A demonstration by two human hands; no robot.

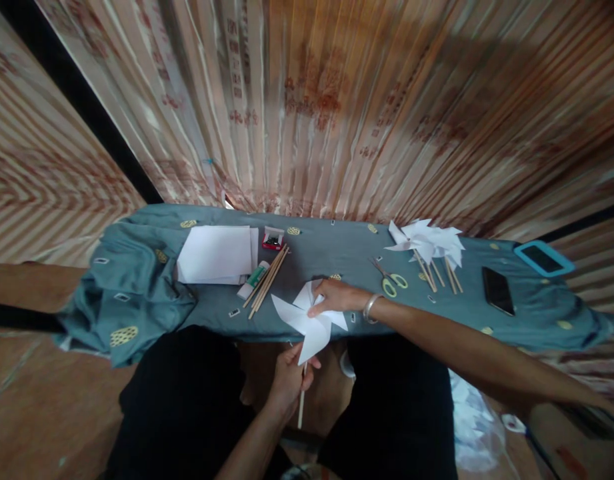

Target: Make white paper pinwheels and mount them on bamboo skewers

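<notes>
A white paper pinwheel [314, 332] on a thin wooden stick [301, 408] is between my two hands, over the near edge of the cloth-covered bench. My left hand [288, 379] is closed round the stick just below the paper blades. With fingers bent over the pinwheel's middle and upper blade, my right hand [335, 296] touches the paper; its thumb rests near the centre. Part of the upper blade is hidden under those fingers. A bundle of wooden sticks [267, 283] lies just left of the pinwheel, beside a green and white glue stick [253, 280].
A stack of white paper [214, 255] lies at the left, near a small red box [273, 238] of dark pieces. To the right are scissors [389, 279], several pinwheels [429, 240], a black phone [498, 291] and a blue-framed tablet [543, 259]. A plastic bag [474, 427] sits on the floor.
</notes>
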